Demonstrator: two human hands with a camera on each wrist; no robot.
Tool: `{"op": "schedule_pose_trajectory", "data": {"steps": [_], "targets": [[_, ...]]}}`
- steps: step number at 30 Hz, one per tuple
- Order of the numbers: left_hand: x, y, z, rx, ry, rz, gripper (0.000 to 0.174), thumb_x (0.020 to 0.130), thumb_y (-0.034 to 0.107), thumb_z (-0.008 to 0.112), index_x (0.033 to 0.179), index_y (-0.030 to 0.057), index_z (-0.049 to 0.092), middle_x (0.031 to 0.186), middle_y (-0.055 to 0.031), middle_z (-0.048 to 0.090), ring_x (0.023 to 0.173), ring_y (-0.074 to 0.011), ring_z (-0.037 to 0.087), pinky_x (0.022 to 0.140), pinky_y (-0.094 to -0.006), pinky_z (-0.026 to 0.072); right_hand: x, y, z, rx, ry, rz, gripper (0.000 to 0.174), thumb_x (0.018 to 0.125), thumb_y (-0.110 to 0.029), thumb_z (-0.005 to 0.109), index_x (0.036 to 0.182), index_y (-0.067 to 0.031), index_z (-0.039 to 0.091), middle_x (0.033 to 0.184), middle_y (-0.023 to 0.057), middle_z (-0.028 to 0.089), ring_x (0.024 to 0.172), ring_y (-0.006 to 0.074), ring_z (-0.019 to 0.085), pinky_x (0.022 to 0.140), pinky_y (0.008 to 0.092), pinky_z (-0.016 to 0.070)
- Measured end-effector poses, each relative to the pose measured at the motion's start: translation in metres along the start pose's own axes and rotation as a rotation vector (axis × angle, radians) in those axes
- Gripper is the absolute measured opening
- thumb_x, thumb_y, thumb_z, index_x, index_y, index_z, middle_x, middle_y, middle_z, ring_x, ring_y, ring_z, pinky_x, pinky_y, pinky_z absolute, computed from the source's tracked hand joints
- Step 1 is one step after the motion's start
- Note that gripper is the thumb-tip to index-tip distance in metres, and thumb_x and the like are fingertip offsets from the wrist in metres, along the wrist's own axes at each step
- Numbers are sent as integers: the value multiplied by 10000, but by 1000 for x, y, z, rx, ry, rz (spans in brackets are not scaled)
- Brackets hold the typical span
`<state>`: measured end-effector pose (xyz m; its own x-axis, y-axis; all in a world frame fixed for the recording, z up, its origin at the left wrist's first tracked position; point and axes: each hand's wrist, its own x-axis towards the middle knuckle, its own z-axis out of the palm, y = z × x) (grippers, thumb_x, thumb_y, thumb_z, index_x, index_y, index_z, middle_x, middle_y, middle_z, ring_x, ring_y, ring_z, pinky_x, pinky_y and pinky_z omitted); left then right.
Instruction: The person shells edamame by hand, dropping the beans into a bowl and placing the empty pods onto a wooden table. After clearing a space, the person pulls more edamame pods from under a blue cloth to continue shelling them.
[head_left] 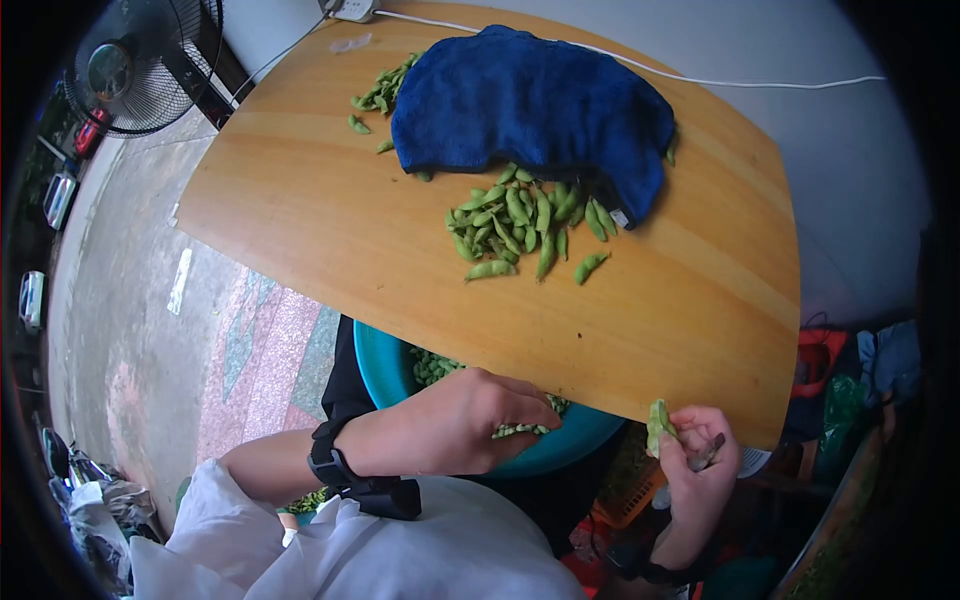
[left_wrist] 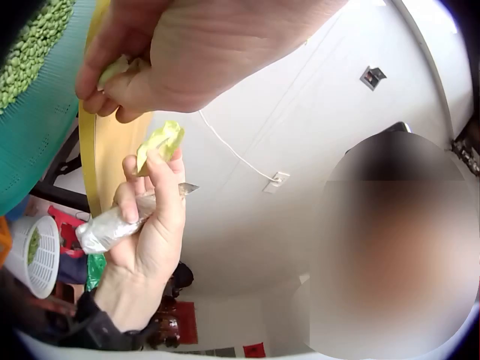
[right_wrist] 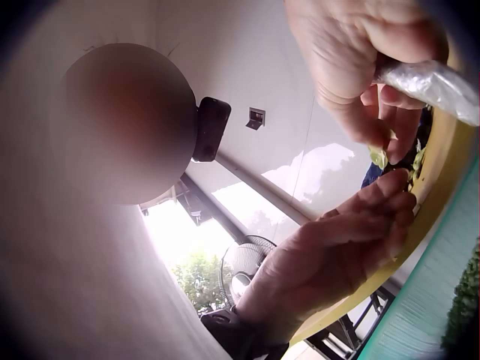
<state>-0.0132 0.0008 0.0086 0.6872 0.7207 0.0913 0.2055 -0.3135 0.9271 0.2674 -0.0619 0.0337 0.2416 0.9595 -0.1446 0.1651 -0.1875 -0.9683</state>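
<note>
Over the teal basin at the table's edge, my left hand has its fingers bent inward; the left wrist view shows it pinching a pale green piece of pod. To its right, my right hand holds a split soybean pod between thumb and fingertips. The same hand grips a small knife against the palm, its handle wrapped in silvery plastic and its pointed blade sticking out past the fingers. Shelled green beans lie in the basin, partly hidden by my left arm.
On the wooden table lies a heap of whole pods, partly under a dark blue cloth. More pods sit at the far left. A fan stands beyond the table. A white basket is low beside the right arm.
</note>
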Motion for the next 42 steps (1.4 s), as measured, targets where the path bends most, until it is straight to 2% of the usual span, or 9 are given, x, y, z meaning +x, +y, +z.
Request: {"op": "schedule_pose_trajectory", "data": {"steps": [5,9,11,12,15,22,25,32,42], "targets": [[20,19,-14,249,23,-63,180,907,87,760,1065,12,719,1003,-149,715,927,-346,717,805,-445,571,-13,16,-108,-640,-74,167,257,810,79,728,1062,39,694,887,116,739,846,136,709,764,273,542],[81,-5,-2,725,459,27,151,904,86,688,1028,4,664,998,-135,623,982,-341,645,787,-438,546,-3,-27,-85,-866,-127,258,314,812,-4,776,1102,14,659,961,123,726,827,128,674,770,267,510],[99,-23,1,769,457,36,155,874,74,674,1012,7,653,993,-133,599,991,-339,626,789,-433,542,4,-45,-54,-907,-98,239,363,819,-127,825,1105,4,644,937,128,708,826,176,678,782,304,515],[103,-23,0,812,452,39,162,844,63,660,997,10,642,988,-131,575,1000,-336,607,791,-429,538,5,-37,-50,-942,-127,-48,345,870,-130,783,1153,4,637,929,129,680,852,234,673,793,326,517],[85,-16,-6,789,259,112,163,801,51,650,959,17,632,945,-133,558,974,-323,606,778,-422,542,21,-28,-34,-816,-138,-289,337,888,-151,764,1177,-16,658,951,184,659,899,382,676,826,427,528],[47,-16,6,637,278,200,206,784,38,652,988,20,637,1034,-120,599,970,-313,616,764,-400,557,67,-26,27,-426,-318,-116,205,890,4,754,1093,32,742,901,64,701,778,116,626,742,259,508],[48,-20,16,591,417,159,276,776,25,728,1046,27,668,1019,-111,643,934,-316,646,769,-399,561,82,-22,39,-408,-371,-70,227,897,-81,783,1104,8,756,974,138,756,815,197,734,740,317,568],[52,-17,18,517,511,97,347,754,17,812,1072,47,676,985,-101,682,895,-320,669,756,-408,555,90,-18,52,-417,-357,-199,184,888,-90,793,1038,16,772,935,140,758,771,184,726,716,307,565],[53,-21,19,526,487,78,366,744,33,814,1077,67,665,990,-82,672,887,-303,672,736,-400,562,106,-32,60,-537,-405,-16,156,837,-65,815,897,27,705,757,130,729,667,171,690,641,321,541]]}}
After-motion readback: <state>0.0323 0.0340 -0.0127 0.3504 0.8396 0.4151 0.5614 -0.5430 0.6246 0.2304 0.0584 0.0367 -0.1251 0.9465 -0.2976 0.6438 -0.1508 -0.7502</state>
